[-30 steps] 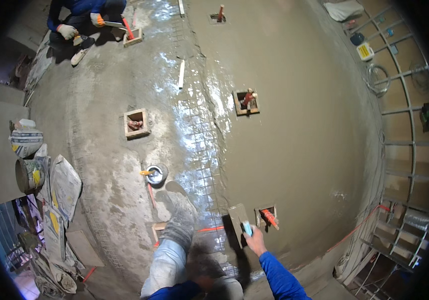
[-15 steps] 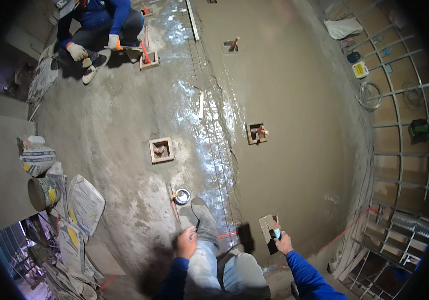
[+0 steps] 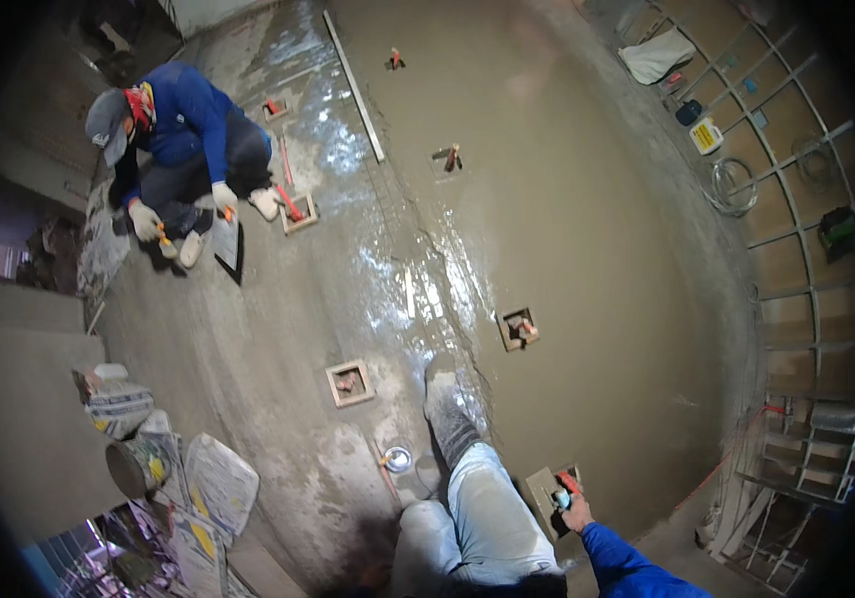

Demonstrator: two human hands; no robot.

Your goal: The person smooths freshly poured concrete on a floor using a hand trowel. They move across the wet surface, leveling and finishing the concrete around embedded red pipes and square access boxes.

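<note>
My right hand (image 3: pixel 578 514) is closed around the handle of a flat steel trowel (image 3: pixel 541 485). The blade lies on smooth wet cement at the lower right, beside a square opening with a red pipe stub (image 3: pixel 570 482). Low in the picture, a dim shape in shadow left of my knee seems to be my left hand (image 3: pixel 377 575); its fingers cannot be made out. A small round can (image 3: pixel 397 459) with a brush across its rim stands left of my outstretched boot (image 3: pixel 450 404).
A co-worker (image 3: pixel 183 125) crouches at upper left with a trowel (image 3: pixel 229 244) and a brush. Framed pipe openings (image 3: pixel 350 383) (image 3: pixel 519 329) dot the floor. A long straightedge (image 3: pixel 353 85) lies along the wet seam. Cement bags (image 3: pixel 220 483) and a bucket (image 3: pixel 128 468) line the left; metal framing runs right.
My view has shifted, and one leg now stretches forward onto the wet seam. My left hand has dropped into shadow. The co-worker's trowel has come down to the floor.
</note>
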